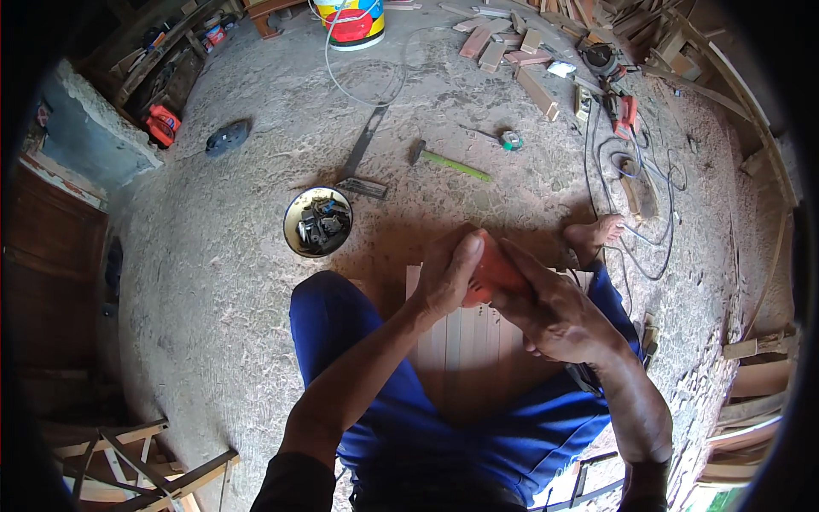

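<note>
A red-orange power tool with dark vent slots (495, 271) is held in both hands over a panel of pale wooden strips (456, 346) between my blue-trousered legs. My left hand (452, 277) grips the tool's left side, thumb on top. My right hand (554, 316) wraps round its right side, hiding much of it. A dark cord shows near the right hand. My bare foot (589, 239) rests to the right, beyond the panel.
A bowl of metal parts (316, 230), a steel square (367, 188), a green-handled hammer (448, 162) and a tape measure (512, 142) lie ahead. Wood offcuts (533, 90), cables (661, 213) and another red tool (624, 115) are at right. Wooden frames (128, 461) stand lower left.
</note>
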`<state>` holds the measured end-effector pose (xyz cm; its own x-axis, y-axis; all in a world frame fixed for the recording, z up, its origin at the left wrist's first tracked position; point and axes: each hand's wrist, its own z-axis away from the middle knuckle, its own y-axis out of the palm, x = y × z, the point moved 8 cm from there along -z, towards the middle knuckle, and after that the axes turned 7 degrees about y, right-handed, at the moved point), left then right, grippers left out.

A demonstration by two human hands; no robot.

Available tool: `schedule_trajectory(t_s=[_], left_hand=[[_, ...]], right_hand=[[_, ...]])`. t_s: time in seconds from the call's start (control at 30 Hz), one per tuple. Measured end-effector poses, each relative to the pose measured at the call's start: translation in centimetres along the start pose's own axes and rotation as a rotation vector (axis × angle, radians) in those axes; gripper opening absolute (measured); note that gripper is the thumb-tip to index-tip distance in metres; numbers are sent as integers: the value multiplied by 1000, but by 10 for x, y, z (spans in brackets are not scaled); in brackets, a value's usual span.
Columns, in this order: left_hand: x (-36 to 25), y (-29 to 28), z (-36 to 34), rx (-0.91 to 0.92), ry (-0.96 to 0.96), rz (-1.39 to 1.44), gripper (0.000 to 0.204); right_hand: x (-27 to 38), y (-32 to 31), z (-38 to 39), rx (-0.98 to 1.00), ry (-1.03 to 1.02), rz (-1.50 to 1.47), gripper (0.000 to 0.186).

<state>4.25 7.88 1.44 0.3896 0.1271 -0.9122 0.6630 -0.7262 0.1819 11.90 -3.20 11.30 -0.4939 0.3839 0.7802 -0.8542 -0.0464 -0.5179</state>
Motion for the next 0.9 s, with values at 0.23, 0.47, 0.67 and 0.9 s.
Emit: schedule_trajectory(t_s=[0.23, 0.47, 0.67, 0.9], left_hand=[[-2, -8, -1, -74, -17, 48, 43], [-7, -9, -1, -84, 6, 38, 42], [-5, -12, -1, -89, -7, 31, 43], [-11, -12, -4, -100, 58, -43, 43]], right_hand=[[2, 8, -6, 1, 55, 42, 62], [-1, 11, -9, -6, 72, 78, 63], [-1, 14, -11, 15, 87, 90, 62], [1, 15, -16, 39, 57, 147, 59]])
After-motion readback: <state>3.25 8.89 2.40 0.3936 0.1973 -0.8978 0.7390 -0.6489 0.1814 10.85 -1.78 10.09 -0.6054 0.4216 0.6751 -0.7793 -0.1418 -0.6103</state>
